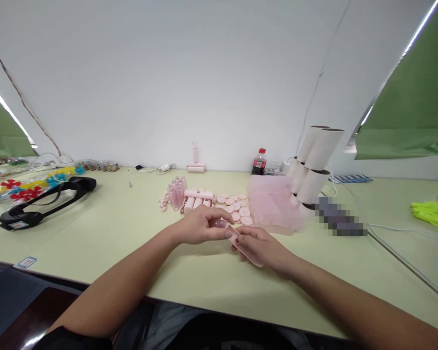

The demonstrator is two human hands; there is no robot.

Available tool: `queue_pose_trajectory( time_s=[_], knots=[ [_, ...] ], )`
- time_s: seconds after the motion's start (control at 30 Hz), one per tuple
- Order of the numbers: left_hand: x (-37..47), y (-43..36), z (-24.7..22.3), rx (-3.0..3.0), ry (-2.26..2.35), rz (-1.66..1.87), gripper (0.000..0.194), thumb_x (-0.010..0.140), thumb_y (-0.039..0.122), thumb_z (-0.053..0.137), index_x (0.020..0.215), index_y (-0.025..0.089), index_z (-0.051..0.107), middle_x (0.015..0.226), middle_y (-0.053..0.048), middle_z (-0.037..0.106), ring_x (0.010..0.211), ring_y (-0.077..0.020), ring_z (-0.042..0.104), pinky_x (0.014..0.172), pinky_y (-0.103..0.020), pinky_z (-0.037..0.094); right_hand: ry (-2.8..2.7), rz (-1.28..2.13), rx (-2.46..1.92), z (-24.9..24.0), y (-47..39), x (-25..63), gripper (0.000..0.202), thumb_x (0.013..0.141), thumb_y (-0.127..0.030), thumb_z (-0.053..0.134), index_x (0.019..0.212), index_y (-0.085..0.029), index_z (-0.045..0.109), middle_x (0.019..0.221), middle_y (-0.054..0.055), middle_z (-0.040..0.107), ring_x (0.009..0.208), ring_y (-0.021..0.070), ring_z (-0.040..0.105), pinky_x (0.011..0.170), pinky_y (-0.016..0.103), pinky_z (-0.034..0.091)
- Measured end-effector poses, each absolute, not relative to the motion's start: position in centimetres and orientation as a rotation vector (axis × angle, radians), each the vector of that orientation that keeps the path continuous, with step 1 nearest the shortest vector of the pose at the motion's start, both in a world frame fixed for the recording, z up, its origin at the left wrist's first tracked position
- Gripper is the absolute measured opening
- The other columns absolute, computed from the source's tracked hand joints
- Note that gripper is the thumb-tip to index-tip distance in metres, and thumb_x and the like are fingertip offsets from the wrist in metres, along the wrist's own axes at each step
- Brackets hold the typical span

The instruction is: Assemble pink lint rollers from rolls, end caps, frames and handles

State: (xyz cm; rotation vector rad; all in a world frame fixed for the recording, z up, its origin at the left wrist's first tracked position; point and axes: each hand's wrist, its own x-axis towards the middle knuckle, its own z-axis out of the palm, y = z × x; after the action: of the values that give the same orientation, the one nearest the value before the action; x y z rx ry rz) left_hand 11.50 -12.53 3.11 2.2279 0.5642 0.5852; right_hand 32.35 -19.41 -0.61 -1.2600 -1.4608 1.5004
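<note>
Pink part (254, 257) | nearer me than the discs (244, 212); my right hand (261, 245) grips it; my left hand (197, 225) pinches a clear piece (221, 223) at its tip | seemingly for steadiness

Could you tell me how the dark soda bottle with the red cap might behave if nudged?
The bottle stands upright and narrow, so a high push could tip it. Its rounded sides suggest it would roll once down. The dark liquid low inside probably steadies it somewhat.

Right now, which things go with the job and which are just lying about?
Probably in the job:
- held pale pink plastic piece
- flat pale pink round discs

Probably just lying about:
- red-capped plastic drink bottle
- black looped plastic frame
</note>
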Motion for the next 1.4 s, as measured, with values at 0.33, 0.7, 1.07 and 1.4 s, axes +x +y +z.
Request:
queue_pose_trajectory(
  time_s=[0.33, 0.7, 1.07, 1.4],
  knots=[
    [8.2, -10.3, 5.8, 1.66, 0.524, 1.689, 0.026, 0.081, 0.044, 0.069, 0.086, 0.018, 0.065, 0.048, 0.005, 0.054, 0.035, -0.0079, 0.045, 0.034, -0.019, 0.032, -1.572, 1.397, -1.212, 4.7, -15.9, 32.3, 0.052, 0.083, -0.039, 0.069, 0.133, -0.025, 0.06, 0.1, 0.006, 0.068, 0.076, 0.0168, 0.061, 0.056, 0.025, 0.042],
    [7.3, -8.7, 6.2, 1.213, 0.612, 1.881, 0.031, 0.075, 0.046, 0.073, 0.077, 0.019, 0.057, 0.047, 0.007, 0.05, 0.033, -0.008, 0.045, 0.026, -0.018, 0.025, -2.297, 0.114, -1.438, 4.2, -6.6, 25.6, 0.031, 0.081, -0.017, 0.06, 0.111, -0.019, 0.065, 0.107, 0.008, 0.072, 0.096, 0.0241, 0.059, 0.075, 0.031, 0.042],
    [8.5, -9.7, 6.3, 1.305, 0.652, 1.775, 0.028, 0.079, 0.044, 0.068, 0.077, 0.019, 0.055, 0.048, 0.007, 0.049, 0.034, -0.0067, 0.044, 0.033, -0.018, 0.032, -2.406, -0.01, -1.484, 2.7, -6.0, 24.8, 0.027, 0.079, -0.015, 0.061, 0.105, -0.019, 0.066, 0.105, 0.011, 0.068, 0.094, 0.0276, 0.054, 0.077, 0.035, 0.039],
    [8.9, -9.2, 5.8, 1.23, 0.343, 1.619, 0.025, 0.084, 0.036, 0.067, 0.091, 0.02, 0.049, 0.072, 0.004, 0.061, 0.065, -0.0101, 0.062, 0.063, -0.024, 0.051, -2.054, 0.263, -1.323, 4.7, -8.1, 27.7, 0.029, 0.089, -0.023, 0.053, 0.115, -0.019, 0.064, 0.112, 0.009, 0.067, 0.095, 0.0218, 0.06, 0.082, 0.034, 0.045]
  ],
)
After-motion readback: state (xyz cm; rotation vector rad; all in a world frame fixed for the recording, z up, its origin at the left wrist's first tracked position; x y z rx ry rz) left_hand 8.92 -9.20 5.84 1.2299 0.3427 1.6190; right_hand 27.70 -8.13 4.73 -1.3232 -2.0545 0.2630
